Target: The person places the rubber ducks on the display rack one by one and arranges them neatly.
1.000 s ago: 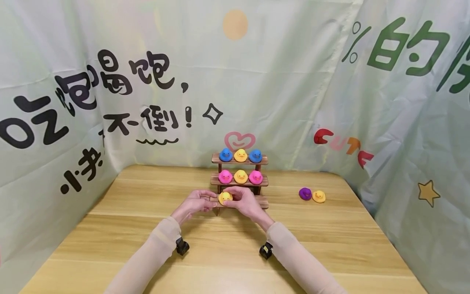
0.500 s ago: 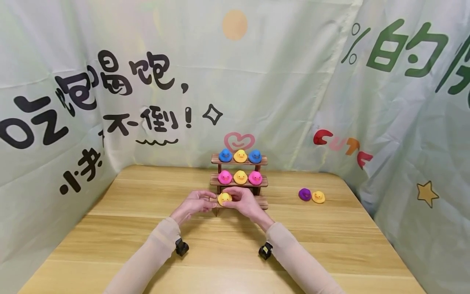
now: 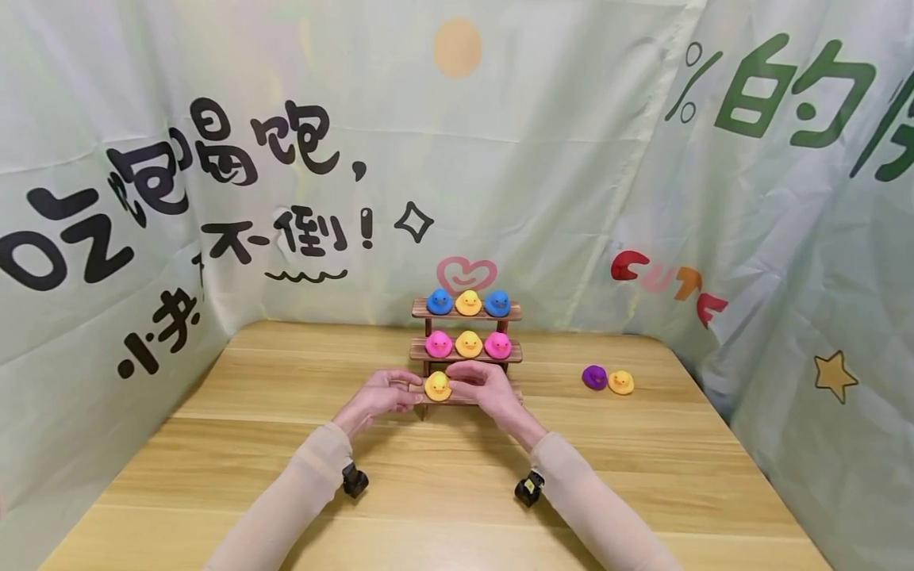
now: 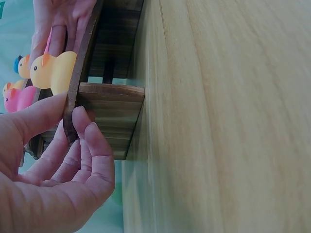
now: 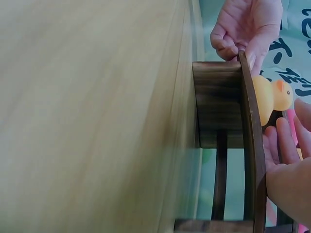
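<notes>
A wooden three-tier display stand [image 3: 457, 400] stands on the table at centre. On its lowest step, toward the left end, sits a yellow rubber duck [image 3: 438, 386] facing forward. My left hand [image 3: 382, 392] pinches the left end of that step; in the left wrist view the thumb lies on top and the fingers curl beneath the board [image 4: 73, 104]. My right hand [image 3: 487, 388] is just right of the duck, with fingers extended and nothing gripped. The right wrist view shows its fingertips [image 5: 284, 127] close beside the duck [image 5: 266, 97].
Pink ducks [image 3: 439, 344] flank a yellow duck [image 3: 469, 344] on the middle step. Blue ducks [image 3: 439, 301] flank another yellow duck [image 3: 468, 302] on top. A purple duck [image 3: 594, 377] and a yellow duck [image 3: 621, 382] lie on the table [image 3: 643, 452] at right. Printed cloth [image 3: 535, 198] hangs behind.
My right hand has let go of the yellow duck and moved slightly right, its fingers opening. The duck stays on the lowest step. My left hand keeps its hold on the stand.
</notes>
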The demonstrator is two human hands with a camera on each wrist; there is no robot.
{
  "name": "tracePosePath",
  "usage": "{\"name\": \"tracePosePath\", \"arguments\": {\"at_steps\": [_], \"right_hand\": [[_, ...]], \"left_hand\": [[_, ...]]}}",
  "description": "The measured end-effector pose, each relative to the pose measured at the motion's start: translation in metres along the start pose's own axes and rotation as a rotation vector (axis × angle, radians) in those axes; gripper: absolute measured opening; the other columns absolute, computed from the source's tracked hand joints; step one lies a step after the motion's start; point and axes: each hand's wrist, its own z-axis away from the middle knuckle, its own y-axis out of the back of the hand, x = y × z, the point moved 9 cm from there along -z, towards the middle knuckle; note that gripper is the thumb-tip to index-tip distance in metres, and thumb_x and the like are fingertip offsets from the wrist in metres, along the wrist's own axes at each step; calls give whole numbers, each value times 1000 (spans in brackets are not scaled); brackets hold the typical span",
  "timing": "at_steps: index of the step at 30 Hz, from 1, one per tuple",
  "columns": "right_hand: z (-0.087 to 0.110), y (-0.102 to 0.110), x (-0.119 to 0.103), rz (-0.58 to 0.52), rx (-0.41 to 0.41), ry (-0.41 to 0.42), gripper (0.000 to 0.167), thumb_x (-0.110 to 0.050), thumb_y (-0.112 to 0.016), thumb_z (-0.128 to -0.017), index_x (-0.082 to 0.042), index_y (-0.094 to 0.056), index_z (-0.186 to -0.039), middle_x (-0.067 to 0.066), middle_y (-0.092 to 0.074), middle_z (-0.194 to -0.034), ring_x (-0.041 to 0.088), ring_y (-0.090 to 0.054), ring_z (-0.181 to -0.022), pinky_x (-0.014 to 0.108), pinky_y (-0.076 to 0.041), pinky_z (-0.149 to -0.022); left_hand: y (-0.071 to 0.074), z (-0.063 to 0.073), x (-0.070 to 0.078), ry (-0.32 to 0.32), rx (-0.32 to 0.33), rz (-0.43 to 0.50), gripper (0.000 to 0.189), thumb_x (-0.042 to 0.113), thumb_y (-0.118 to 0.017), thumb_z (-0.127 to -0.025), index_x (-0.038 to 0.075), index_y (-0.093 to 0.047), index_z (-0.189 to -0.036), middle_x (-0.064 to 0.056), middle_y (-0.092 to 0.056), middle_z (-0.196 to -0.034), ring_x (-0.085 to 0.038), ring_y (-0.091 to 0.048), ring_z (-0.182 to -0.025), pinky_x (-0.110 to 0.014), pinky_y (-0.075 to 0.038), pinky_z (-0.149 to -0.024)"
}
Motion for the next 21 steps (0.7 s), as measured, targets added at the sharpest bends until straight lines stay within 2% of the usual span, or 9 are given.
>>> {"name": "tracePosePath", "arguments": {"at_steps": [4, 12, 15, 19, 21], "right_hand": [[2, 8, -1, 19, 10, 1, 29, -7, -71, -89, 4, -67, -115, 17, -70, -113, 9, -66, -94, 24, -57, -82], [7, 26, 3, 48, -14, -19, 36, -12, -69, -91, 9, -61, -119, 20, -69, -110, 9, -65, -83, 24, -55, -72], [9, 35, 5, 41, -26, -14, 38, -13, -70, -91, 10, -60, -120, 19, -71, -106, 14, -69, -85, 27, -57, -73], [13, 47, 5, 16, -45, -5, 31, -12, -71, -90, 4, -64, -116, 17, -72, -102, 20, -72, -90, 32, -59, -78], [16, 53, 5, 23, -47, 4, 28, -12, -72, -89, 1, -66, -114, 16, -72, -101, 20, -71, -89, 32, -59, -78]], "left_hand": [[1, 0, 0, -4, -5, -7, 35, 3, -72, -85, 0, -63, -118, -4, -68, -85, -16, -63, -75, -33, -57, -76], [2, -1, -1, 0, 9, 0, 33, 2, -72, -84, 1, -64, -116, -5, -69, -85, -16, -63, -73, -32, -57, -74], [1, 0, -1, -1, 9, -3, 32, 2, -72, -84, 2, -65, -116, -5, -69, -85, -16, -63, -73, -32, -57, -73], [1, 0, -1, 5, 7, 2, 32, 2, -72, -84, 2, -65, -115, -5, -69, -85, -17, -63, -73, -32, -58, -74], [0, 1, 0, 3, 5, -1, 32, 2, -72, -84, 1, -65, -116, -5, -69, -85, -16, -63, -72, -32, -58, -74]]}}
